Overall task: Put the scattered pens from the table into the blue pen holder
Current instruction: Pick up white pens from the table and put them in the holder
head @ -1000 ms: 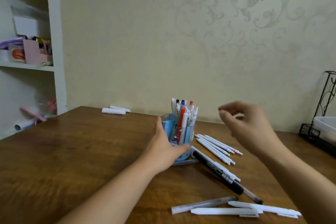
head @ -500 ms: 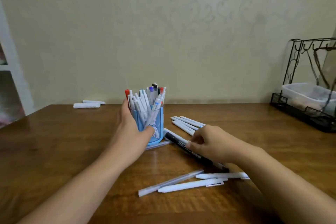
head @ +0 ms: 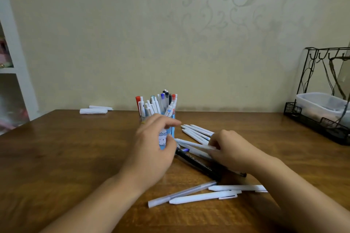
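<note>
The blue pen holder (head: 165, 138), full of several upright pens, stands mid-table. My left hand (head: 151, 145) is cupped around its near side, blurred, with fingers over the front and thumb below. My right hand (head: 233, 149) pinches a white pen (head: 195, 145) by its right end, just right of the holder. A black marker (head: 198, 163) lies under that hand. Several white pens (head: 197, 131) lie in a row behind it. Nearer me lie a translucent pen (head: 181, 194) and two white pens (head: 204, 196).
A black wire rack holding a clear plastic tub (head: 322, 108) stands at the table's right edge. Two white rolled items (head: 93, 111) lie at the back left by the wall. A white shelf unit (head: 17, 62) stands off the table's left side.
My right hand came down from the air to the pens by the black marker and now pinches a white pen. My left hand slid from the holder's left side across its front.
</note>
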